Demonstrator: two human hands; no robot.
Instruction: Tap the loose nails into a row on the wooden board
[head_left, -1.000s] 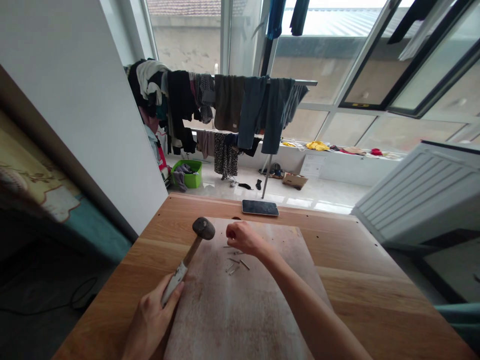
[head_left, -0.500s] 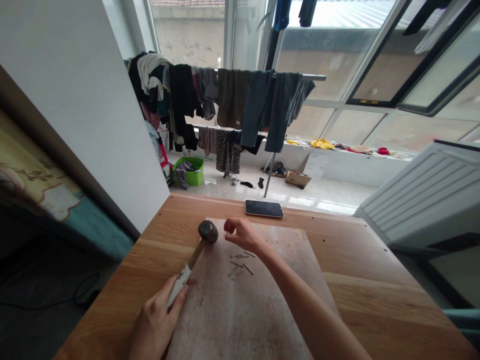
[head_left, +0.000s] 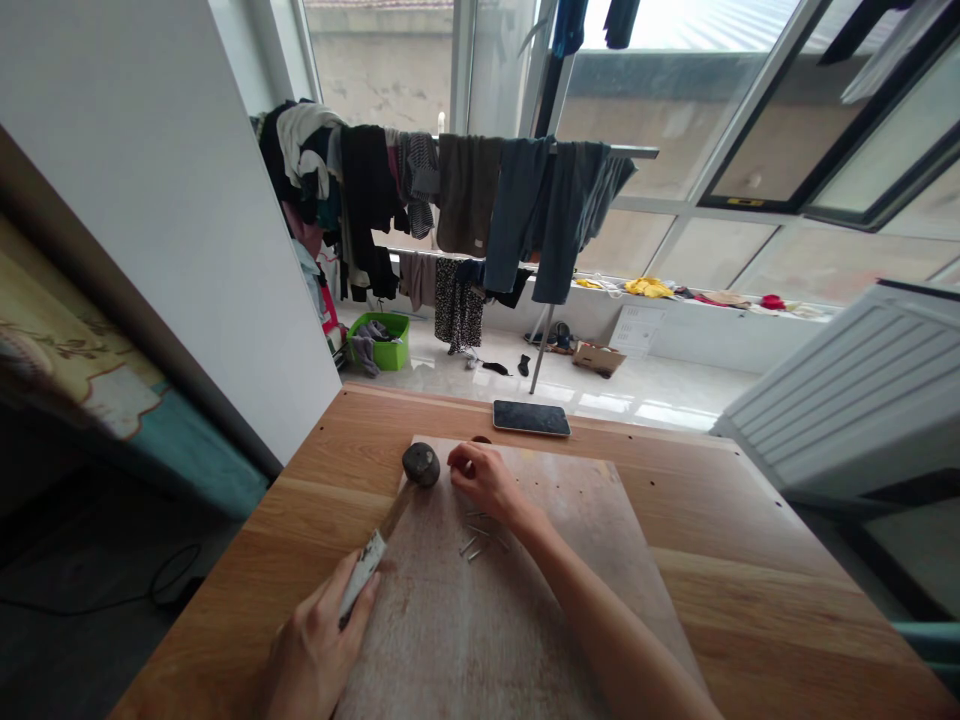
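Observation:
My left hand (head_left: 319, 630) is closed around the pale-wrapped handle of a rubber mallet (head_left: 421, 465). Its dark head is at the far left corner of a worn wooden board (head_left: 450, 620). Just right of that head, my right hand (head_left: 484, 478) is low over the board with thumb and fingers pinched together. What the pinch holds, if anything, is too small to make out. Several loose nails (head_left: 472, 545) lie on the board below my right wrist, partly covered by it. A row of small dark spots (head_left: 559, 484) marks the board to the right.
The board lies on a wooden table (head_left: 750, 590), where a phone (head_left: 531, 418) rests near the far edge. Beyond are a drying rack hung with clothes (head_left: 469, 195) and a green basket (head_left: 391, 352). A white panel (head_left: 165, 200) stands left; a white ribbed unit (head_left: 832, 380) stands right.
My right hand has dropped slightly toward the board and its fingers have turned downward. The mallet head has shifted slightly right, closer to my right hand.

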